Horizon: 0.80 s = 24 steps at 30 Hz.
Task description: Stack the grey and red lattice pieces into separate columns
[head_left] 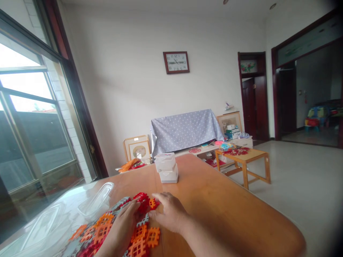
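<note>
Interlocking plastic building pieces in orange, red and grey lie heaped on the wooden table. My right hand is at the right of the heap, with thumb and fingers closed around a small orange building piece. My left hand reaches over the heap, its fingertips at a cluster of red building pieces; the fingers are partly hidden, and the hand seems to grip this cluster. Below the hands lie orange window-shaped pieces. More orange pieces and grey pieces spread to the left.
Clear plastic containers stand on the left of the table. Two stacked white boxes stand ahead of my hands. Beyond are a low wooden table, a cloth-covered object and a wall clock. A window is at left.
</note>
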Each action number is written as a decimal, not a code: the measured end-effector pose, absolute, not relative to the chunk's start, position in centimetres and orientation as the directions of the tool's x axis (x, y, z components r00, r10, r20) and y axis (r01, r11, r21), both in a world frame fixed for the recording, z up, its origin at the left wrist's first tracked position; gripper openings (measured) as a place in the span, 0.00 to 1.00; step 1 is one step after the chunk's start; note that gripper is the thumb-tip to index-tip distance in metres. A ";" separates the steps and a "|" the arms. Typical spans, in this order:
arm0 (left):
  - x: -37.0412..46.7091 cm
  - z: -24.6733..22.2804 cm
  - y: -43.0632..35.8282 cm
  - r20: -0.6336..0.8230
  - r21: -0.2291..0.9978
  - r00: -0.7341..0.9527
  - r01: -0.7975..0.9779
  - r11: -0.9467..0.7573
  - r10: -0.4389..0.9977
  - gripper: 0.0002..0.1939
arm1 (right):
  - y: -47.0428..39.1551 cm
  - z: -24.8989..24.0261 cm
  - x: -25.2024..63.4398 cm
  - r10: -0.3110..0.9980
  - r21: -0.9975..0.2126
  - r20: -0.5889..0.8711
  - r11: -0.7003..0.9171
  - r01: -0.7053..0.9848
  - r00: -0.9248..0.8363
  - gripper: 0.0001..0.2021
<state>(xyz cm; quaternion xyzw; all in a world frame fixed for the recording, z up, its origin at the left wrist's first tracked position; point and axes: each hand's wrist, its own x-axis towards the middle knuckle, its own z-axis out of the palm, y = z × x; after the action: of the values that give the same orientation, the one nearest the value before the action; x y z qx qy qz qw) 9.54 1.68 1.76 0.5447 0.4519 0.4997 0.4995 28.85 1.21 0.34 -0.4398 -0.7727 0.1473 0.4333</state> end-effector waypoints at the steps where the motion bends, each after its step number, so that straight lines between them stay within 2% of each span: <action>1: 10.2 1.5 1.4 0.053 0.983 0.133 -0.179 -0.028 0.990 0.21 | 1.2 0.4 28.8 0.805 -0.623 0.542 0.578 0.528 -0.241 0.30; 4: 11.5 1.0 0.9 -0.041 0.901 0.159 -0.421 0.106 0.986 0.15 | 1.3 0.1 28.7 0.808 -0.653 0.545 0.576 0.492 -0.223 0.32; 8: 11.8 0.3 0.9 -0.106 0.816 0.183 -0.546 0.191 0.977 0.13 | 1.8 -0.5 28.5 0.809 -0.657 0.559 0.565 0.499 -0.182 0.29; 14: 11.4 -0.5 1.2 -0.087 0.826 0.192 -0.535 0.178 0.978 0.12 | 2.2 -1.1 28.6 0.790 -0.627 0.583 0.586 0.512 -0.191 0.27; 18: 11.8 -0.5 1.0 -0.051 0.843 0.192 -0.518 0.146 0.980 0.14 | 2.0 -1.1 28.6 0.756 -0.549 0.621 0.608 0.574 -0.207 0.30; 24: 12.1 -0.8 0.9 -0.031 0.832 0.278 -0.525 0.179 0.960 0.13 | 2.0 -1.0 28.7 0.738 -0.491 0.629 0.622 0.610 -0.246 0.29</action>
<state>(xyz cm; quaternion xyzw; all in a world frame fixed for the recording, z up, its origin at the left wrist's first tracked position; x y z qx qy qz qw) 12.06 0.89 -0.81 0.3695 0.2945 0.5235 0.7090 28.67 2.01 -0.98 -0.4288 -0.7859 0.0726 0.4396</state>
